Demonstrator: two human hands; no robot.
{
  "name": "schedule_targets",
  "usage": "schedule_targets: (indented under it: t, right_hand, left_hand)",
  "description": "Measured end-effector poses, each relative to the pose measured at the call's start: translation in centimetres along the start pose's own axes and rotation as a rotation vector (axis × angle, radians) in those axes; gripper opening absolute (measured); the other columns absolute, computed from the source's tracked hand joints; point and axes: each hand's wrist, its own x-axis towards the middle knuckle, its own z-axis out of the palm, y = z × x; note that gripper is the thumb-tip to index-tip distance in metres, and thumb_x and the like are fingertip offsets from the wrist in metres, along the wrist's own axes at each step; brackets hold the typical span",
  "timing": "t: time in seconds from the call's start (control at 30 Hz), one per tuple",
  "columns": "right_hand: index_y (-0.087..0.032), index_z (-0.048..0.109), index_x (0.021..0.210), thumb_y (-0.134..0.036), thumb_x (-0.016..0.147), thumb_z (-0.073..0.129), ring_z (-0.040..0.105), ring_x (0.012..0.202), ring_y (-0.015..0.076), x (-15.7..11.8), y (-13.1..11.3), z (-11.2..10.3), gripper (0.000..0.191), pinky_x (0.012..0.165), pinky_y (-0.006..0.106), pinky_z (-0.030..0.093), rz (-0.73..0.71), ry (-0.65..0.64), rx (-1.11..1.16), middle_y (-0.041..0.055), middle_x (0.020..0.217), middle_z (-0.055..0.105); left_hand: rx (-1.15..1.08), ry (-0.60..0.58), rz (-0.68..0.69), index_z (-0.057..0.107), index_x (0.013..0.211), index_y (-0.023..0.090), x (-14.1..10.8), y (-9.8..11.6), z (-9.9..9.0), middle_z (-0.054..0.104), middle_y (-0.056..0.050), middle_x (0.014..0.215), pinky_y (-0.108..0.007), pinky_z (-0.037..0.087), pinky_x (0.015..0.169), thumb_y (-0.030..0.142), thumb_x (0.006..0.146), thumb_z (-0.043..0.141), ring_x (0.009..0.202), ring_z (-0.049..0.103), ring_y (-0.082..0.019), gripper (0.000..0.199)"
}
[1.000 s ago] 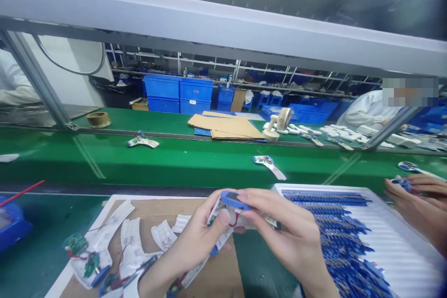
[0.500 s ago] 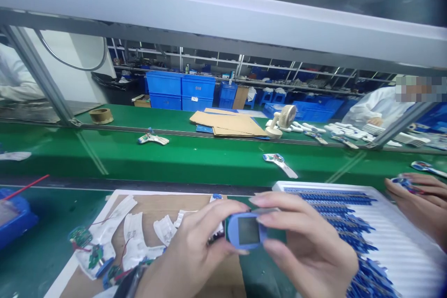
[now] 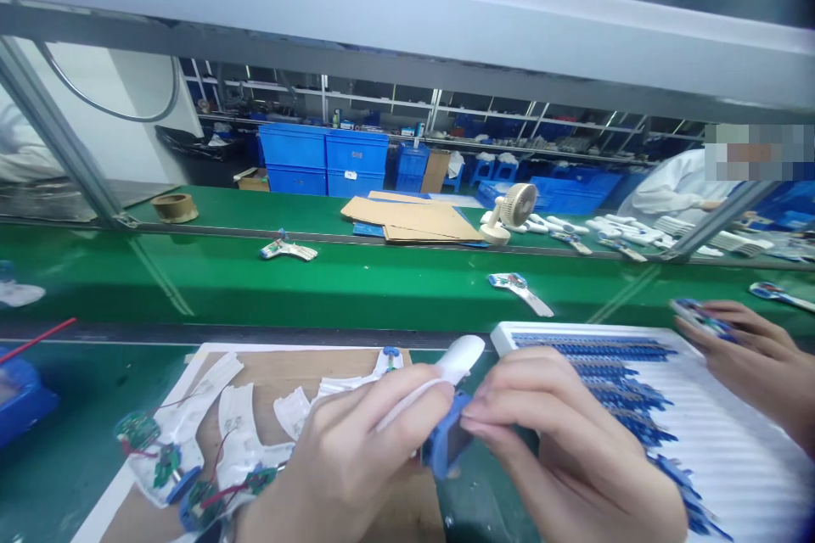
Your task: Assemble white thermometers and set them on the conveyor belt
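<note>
My left hand [image 3: 356,450] is closed around a white curved plastic shell [image 3: 463,356], whose rounded end sticks up past the fingers. A blue-framed display [image 3: 442,445] faces to the right at that shell, turned nearly edge-on. The fingertips of my right hand [image 3: 566,441] are pinched at the display's upper right edge; whether a thin piece is between them is hidden. To the left, several white half-shells [image 3: 240,433] with green circuit boards [image 3: 137,431] and red wires lie on a brown cardboard sheet [image 3: 420,501].
A white foam tray [image 3: 744,450] holds rows of blue parts [image 3: 611,386]. Another person's hand [image 3: 757,356] reaches over it with an open housing. Beyond runs a green conveyor [image 3: 382,288] carrying half-shells. A blue bin [image 3: 25,399] stands left; a metal beam [image 3: 407,25] crosses above.
My left hand has turned the piece, so its display swings from facing me to nearly edge-on and the white shell shows. The other person's hand has moved left over the tray.
</note>
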Motion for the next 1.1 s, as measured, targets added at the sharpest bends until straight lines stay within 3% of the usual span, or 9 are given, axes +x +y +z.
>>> schedule_targets:
  t: [0.23, 0.4, 0.67, 0.9, 1.1]
  right_hand:
    - [-0.022, 0.062, 0.085, -0.012, 0.091, 0.062, 0.060, 0.077, 0.0126, 0.1, 0.1, -0.2, 0.011, 0.069, 0.024, 0.050, -0.004, 0.002, -0.004, -0.0011, 0.075, 0.063]
    - [-0.021, 0.062, 0.085, -0.014, 0.091, 0.063, 0.059, 0.076, 0.0130, 0.1, 0.2, -0.1, 0.009, 0.069, 0.026, 0.049, -0.008, 0.012, 0.020, -0.0008, 0.076, 0.063]
    - [-0.022, 0.060, 0.085, -0.016, 0.094, 0.059, 0.059, 0.077, 0.0147, -0.1, 0.7, 0.5, 0.010, 0.071, 0.029, 0.047, -0.055, 0.022, -0.060, 0.0000, 0.075, 0.063]
    - [-0.022, 0.053, 0.085, -0.017, 0.102, 0.044, 0.050, 0.078, 0.0141, -0.2, 0.7, 1.7, 0.019, 0.076, 0.030, 0.041, -0.168, 0.064, -0.295, 0.0000, 0.075, 0.058]
    - [-0.016, 0.051, 0.078, 0.001, 0.090, 0.048, 0.053, 0.079, 0.0097, -0.7, 0.2, 2.1, 0.022, 0.072, 0.027, 0.047, -0.144, 0.205, -0.147, -0.0013, 0.084, 0.052]
  left_hand:
    - [0.139, 0.026, 0.053, 0.052, 0.114, 0.020, 0.4, 0.1, -0.3, 0.078, -0.004, 0.102, -0.013, 0.056, 0.075, 0.022, 0.108, 0.023, 0.088, 0.076, -0.011, 0.030]
    - [0.262, 0.054, 0.073, 0.051, 0.111, 0.021, 0.4, 0.4, -0.1, 0.079, -0.003, 0.098, -0.016, 0.055, 0.073, 0.011, 0.105, 0.029, 0.081, 0.077, -0.011, 0.025]
    - [0.247, 0.070, 0.059, 0.050, 0.112, 0.020, 0.3, 0.6, -0.2, 0.080, -0.005, 0.097, -0.015, 0.055, 0.073, 0.016, 0.107, 0.025, 0.082, 0.077, -0.012, 0.026]
    - [0.067, 0.062, -0.130, 0.049, 0.122, 0.019, -0.8, 0.6, 0.6, 0.077, -0.004, 0.102, -0.012, 0.053, 0.086, 0.034, 0.108, 0.029, 0.095, 0.074, -0.011, 0.029]
    - [0.080, 0.159, -0.309, 0.051, 0.120, 0.022, -0.7, -0.5, 0.5, 0.076, -0.002, 0.104, -0.009, 0.053, 0.081, 0.039, 0.106, 0.038, 0.091, 0.074, -0.009, 0.025]
